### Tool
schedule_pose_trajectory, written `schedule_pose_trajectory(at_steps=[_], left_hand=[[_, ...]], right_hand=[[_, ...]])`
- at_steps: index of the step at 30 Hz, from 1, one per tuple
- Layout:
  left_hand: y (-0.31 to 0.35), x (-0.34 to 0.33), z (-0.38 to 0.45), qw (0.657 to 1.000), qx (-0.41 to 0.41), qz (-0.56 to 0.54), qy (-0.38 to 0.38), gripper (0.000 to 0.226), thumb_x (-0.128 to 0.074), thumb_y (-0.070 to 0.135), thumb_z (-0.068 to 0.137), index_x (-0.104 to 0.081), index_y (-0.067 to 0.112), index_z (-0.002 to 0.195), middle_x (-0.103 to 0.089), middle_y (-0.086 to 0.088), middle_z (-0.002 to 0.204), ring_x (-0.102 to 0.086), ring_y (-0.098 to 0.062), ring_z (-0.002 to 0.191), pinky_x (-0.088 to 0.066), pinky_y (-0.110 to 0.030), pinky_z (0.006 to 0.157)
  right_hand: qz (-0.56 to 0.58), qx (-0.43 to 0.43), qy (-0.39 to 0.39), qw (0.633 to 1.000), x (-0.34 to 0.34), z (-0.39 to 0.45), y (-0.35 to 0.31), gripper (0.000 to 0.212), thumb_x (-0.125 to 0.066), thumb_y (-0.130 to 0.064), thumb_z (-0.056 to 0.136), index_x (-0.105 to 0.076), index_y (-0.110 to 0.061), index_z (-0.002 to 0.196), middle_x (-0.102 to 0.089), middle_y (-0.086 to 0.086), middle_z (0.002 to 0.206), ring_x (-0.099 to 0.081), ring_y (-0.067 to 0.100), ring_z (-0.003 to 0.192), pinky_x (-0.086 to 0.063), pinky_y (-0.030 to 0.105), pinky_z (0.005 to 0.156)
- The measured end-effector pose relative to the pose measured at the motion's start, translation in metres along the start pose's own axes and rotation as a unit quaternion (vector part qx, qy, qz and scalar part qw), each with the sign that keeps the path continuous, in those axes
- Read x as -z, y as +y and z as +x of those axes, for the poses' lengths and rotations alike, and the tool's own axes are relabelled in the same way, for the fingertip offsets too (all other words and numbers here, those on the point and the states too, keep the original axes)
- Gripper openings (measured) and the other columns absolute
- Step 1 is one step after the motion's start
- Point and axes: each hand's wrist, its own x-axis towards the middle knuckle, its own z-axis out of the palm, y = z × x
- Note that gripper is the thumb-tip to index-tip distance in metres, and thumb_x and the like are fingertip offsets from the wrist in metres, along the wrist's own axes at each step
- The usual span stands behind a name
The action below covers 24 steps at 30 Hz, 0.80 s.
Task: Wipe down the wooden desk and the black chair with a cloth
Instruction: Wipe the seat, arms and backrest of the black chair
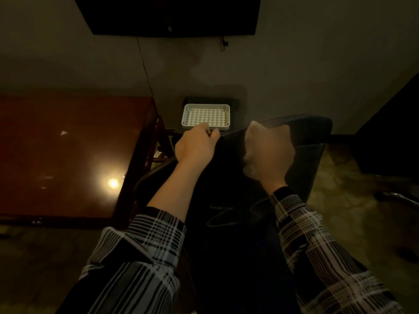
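Plaid sleeves [145, 257] reach forward over the black chair [226, 223]. Left hand [196, 145] grips the chair's top edge; right hand [269, 152] clutches a pale cloth [249, 141] against the backrest. Wooden bench [68, 155] stands left, beside a perforated white tray [205, 106].

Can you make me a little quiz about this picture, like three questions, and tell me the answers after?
1. True or false: the cloth is in the right hand.
2. What is the left hand holding? A) the top edge of the chair B) the white tray C) the desk
3. Fill in: the bright spot of light shines on the ____.

Key
1. True. The right hand holds the pale cloth against the chair back.
2. A. The fingers curl over the chair's top edge; the tray sits behind it.
3. Desk.
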Motion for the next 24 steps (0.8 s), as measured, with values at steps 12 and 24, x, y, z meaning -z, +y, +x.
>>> schedule_pose_trajectory(at_steps=[12, 24], left_hand=[[0.027, -0.019, 0.026, 0.998, -0.014, 0.053, -0.018, 0.029, -0.04, 0.039, 0.094, -0.058, 0.017, 0.089, -0.058, -0.005, 0.084, -0.052, -0.026, 0.079, -0.032, -0.033, 0.064], [0.047, -0.008, 0.009, 0.978, -0.102, 0.176, -0.05, 0.037, -0.031, 0.029, 0.1, -0.06, 0.007, 0.109, -0.057, -0.014, 0.111, -0.053, -0.03, 0.102, -0.042, -0.041, 0.084]], right_hand=[[-0.065, -0.096, 0.183, 0.976, -0.019, 0.0, 0.005, 0.041, -0.057, -0.048, 0.079, -0.055, -0.009, 0.092, -0.059, 0.01, 0.089, -0.058, 0.026, 0.082, -0.048, 0.036, 0.071], [-0.106, -0.191, 0.047, 0.975, 0.058, 0.018, 0.039, 0.029, -0.061, -0.039, 0.082, -0.042, -0.02, 0.092, -0.057, 0.002, 0.091, -0.058, 0.025, 0.086, -0.041, 0.034, 0.07]])
